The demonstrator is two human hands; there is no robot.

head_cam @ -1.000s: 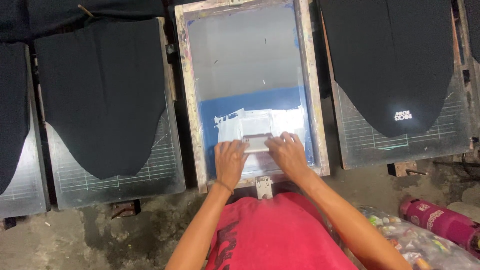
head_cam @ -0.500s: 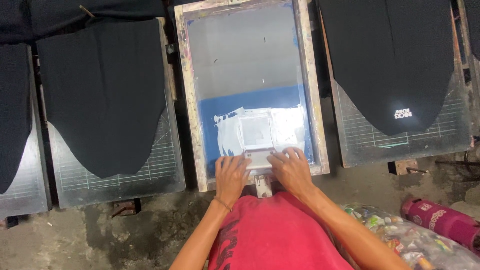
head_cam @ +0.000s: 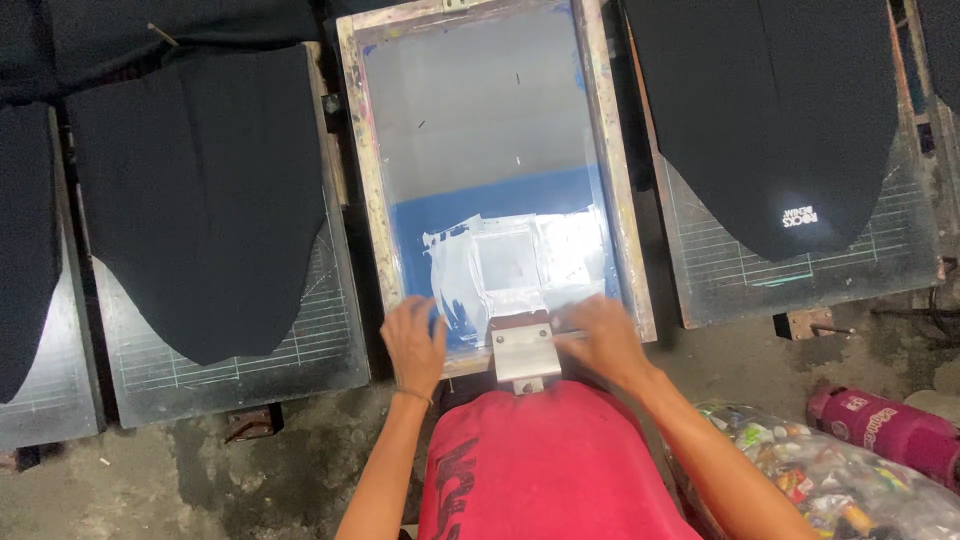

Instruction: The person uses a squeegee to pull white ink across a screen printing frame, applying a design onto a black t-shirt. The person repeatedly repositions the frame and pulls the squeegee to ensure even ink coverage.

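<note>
lying crosswise at the near edge of the screen frame [head_cam: 365,180], lower centre, the squeegee [head_cam: 525,322] runs left to right; left hand [head_cam: 415,345] and right hand [head_cam: 605,340] both press curled grips on it, white ink [head_cam: 460,280] just above.

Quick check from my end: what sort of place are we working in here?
Most likely a small screen-printing workshop. A framed printing screen smeared with white ink lies under the left hand and right hand, dark garments are stretched over gridded boards on either side, and the floor is bare concrete.
</note>
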